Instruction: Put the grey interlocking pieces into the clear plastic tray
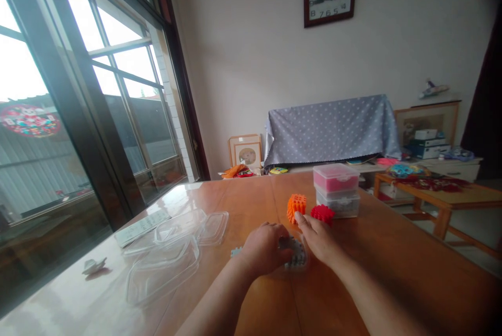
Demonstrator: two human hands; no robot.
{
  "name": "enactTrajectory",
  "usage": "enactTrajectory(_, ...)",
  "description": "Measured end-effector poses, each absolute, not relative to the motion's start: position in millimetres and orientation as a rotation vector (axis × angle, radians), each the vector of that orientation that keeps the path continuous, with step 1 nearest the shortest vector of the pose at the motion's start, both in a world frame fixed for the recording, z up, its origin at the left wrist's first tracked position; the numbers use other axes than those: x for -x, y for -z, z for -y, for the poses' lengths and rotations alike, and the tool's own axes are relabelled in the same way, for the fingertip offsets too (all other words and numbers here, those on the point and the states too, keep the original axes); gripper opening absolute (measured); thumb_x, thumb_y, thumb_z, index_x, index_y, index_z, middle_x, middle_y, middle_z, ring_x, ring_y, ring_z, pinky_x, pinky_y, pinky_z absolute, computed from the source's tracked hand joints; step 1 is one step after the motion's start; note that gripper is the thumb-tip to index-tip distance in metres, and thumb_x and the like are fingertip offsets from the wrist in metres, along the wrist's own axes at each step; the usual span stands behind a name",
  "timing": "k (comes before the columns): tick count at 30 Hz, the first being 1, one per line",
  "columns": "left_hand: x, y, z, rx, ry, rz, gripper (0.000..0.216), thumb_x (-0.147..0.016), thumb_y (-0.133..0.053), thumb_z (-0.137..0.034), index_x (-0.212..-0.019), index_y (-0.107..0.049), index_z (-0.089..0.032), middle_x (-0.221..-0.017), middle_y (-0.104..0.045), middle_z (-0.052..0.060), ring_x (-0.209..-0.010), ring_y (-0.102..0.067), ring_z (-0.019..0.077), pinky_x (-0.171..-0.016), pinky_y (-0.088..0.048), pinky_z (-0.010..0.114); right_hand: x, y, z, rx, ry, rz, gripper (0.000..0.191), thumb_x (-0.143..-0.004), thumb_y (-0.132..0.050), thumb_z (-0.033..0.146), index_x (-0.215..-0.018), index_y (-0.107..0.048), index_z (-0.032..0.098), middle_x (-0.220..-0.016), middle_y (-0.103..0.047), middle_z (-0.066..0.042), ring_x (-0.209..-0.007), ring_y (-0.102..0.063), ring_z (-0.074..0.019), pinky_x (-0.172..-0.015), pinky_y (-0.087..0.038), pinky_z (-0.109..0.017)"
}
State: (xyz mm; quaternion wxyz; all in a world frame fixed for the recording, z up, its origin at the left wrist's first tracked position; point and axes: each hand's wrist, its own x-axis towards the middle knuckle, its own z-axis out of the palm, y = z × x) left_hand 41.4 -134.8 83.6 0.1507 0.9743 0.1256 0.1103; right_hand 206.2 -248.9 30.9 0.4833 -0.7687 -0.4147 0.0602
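Observation:
A small clear plastic box (305,268) holding grey toothed pieces (298,253) stands on the table in front of me. My left hand (263,246) is over the box, its fingers curled down among the grey pieces; the fingertips are partly hidden. A light grey toothed piece (236,252) sticks out to the left of that hand. My right hand (319,238) lies along the box's right side with the thumb stretched out and apart. Just beyond its thumb stands an orange toothed block (296,207). A red toothed block (323,213) sits behind the right hand.
Two stacked clear boxes (336,189), the upper with pink contents, stand at the far right. Several clear plastic lids (162,268) lie at left beside a printed sheet (141,227) and a small whitish object (94,266). A low wooden table (439,197) stands beyond the right edge.

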Motion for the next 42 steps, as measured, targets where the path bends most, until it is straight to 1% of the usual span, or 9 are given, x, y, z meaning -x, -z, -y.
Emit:
enactTrajectory(3,-47,-77,137,-2.78,-0.32,-0.335,0.03,-0.08,-0.072,-0.037,-0.108,-0.071,-0.027,-0.108,-0.073,0.005,-0.097,-0.066,0.0265,-0.085,-0.051,0.034,-206,-33,250,1.872,-0.138,1.003,0.059,-0.098,-0.031,0.073,-0.068,-0.044,0.024,-0.062,-0.056,0.001,-0.063,-0.053,-0.0189,-0.06,-0.033,-0.03)
enactTrajectory(6,-44,-76,136,-2.778,-0.351,-0.328,0.026,-0.081,-0.069,-0.03,-0.107,-0.07,-0.026,-0.11,-0.071,0.006,-0.1,-0.066,0.0266,-0.087,-0.051,0.034,-205,-34,251,1.868,-0.132,0.992,0.06,-0.098,-0.031,0.073,-0.067,-0.043,0.024,-0.061,-0.055,0.002,-0.063,-0.053,-0.0186,-0.06,-0.032,-0.03)
enactTrajectory(11,-38,-74,137,-2.777,-0.349,-0.356,0.025,-0.078,-0.064,-0.02,-0.101,-0.071,-0.026,-0.105,-0.069,0.005,-0.091,-0.066,0.0231,-0.077,-0.051,0.031,-204,-36,252,1.867,-0.133,1.005,0.06,-0.099,-0.03,0.074,-0.067,-0.044,0.024,-0.063,-0.056,0.001,-0.064,-0.053,-0.0188,-0.062,-0.034,-0.031)
enactTrajectory(20,-37,-77,134,-2.713,-0.421,-0.34,0.021,-0.085,-0.063,-0.028,-0.104,-0.072,-0.025,-0.109,-0.07,0.005,-0.094,-0.067,0.0226,-0.078,-0.052,0.03,-203,-38,253,1.843,-0.154,1.024,0.06,-0.099,-0.029,0.073,-0.068,-0.044,0.024,-0.063,-0.055,0.001,-0.064,-0.053,-0.0187,-0.063,-0.035,-0.031)
enactTrajectory(23,-23,-85,118,-2.669,-0.485,-0.347,0.024,-0.087,-0.055,-0.018,-0.106,-0.069,-0.023,-0.111,-0.071,0.005,-0.095,-0.068,0.0202,-0.08,-0.052,0.028,-204,-36,252,1.849,-0.156,1.014,0.06,-0.099,-0.03,0.074,-0.067,-0.041,0.024,-0.061,-0.052,0.002,-0.063,-0.052,-0.0179,-0.063,-0.034,-0.03)
enactTrajectory(27,5,-85,86,-2.63,-0.531,-0.494,0.033,-0.079,-0.05,-0.006,-0.103,-0.066,-0.021,-0.107,-0.072,0.004,-0.095,-0.067,0.0179,-0.082,-0.051,0.027,-207,-30,250,1.858,-0.14,1.009,0.061,-0.097,-0.031,0.075,-0.066,-0.038,0.024,-0.06,-0.048,0.003,-0.062,-0.049,-0.0168,-0.063,-0.033,-0.029)
enactTrajectory(34,46,-67,65,-2.666,-0.272,-0.708,0.048,-0.072,-0.068,-0.015,-0.119,-0.063,-0.021,-0.123,-0.07,0.008,-0.111,-0.065,0.0268,-0.095,-0.05,0.036,-211,-23,248,1.866,-0.158,1.031,0.06,-0.097,-0.031,0.076,-0.069,-0.043,0.024,-0.062,-0.051,0.003,-0.064,-0.05,-0.0176,-0.065,-0.037,-0.029)
enactTrajectory(37,51,-61,69,-2.698,-0.197,-0.749,0.05,-0.071,-0.07,-0.019,-0.12,-0.063,-0.022,-0.119,-0.071,0.008,-0.107,-0.066,0.0277,-0.09,-0.05,0.036,-212,-20,247,1.871,-0.161,1.041,0.06,-0.097,-0.031,0.076,-0.069,-0.044,0.024,-0.064,-0.054,0.002,-0.066,-0.052,-0.0185,-0.066,-0.038,-0.03)
enactTrajectory(42,53,-52,62,-2.671,-0.232,-0.741,0.038,-0.07,-0.068,-0.017,-0.108,-0.065,-0.021,-0.107,-0.072,0.005,-0.093,-0.066,0.0227,-0.079,-0.048,0.029,-213,-20,246,1.865,-0.164,1.028,0.063,-0.095,-0.031,0.078,-0.071,-0.053,0.023,-0.064,-0.06,-0.001,-0.068,-0.058,-0.0211,-0.067,-0.043,-0.031)
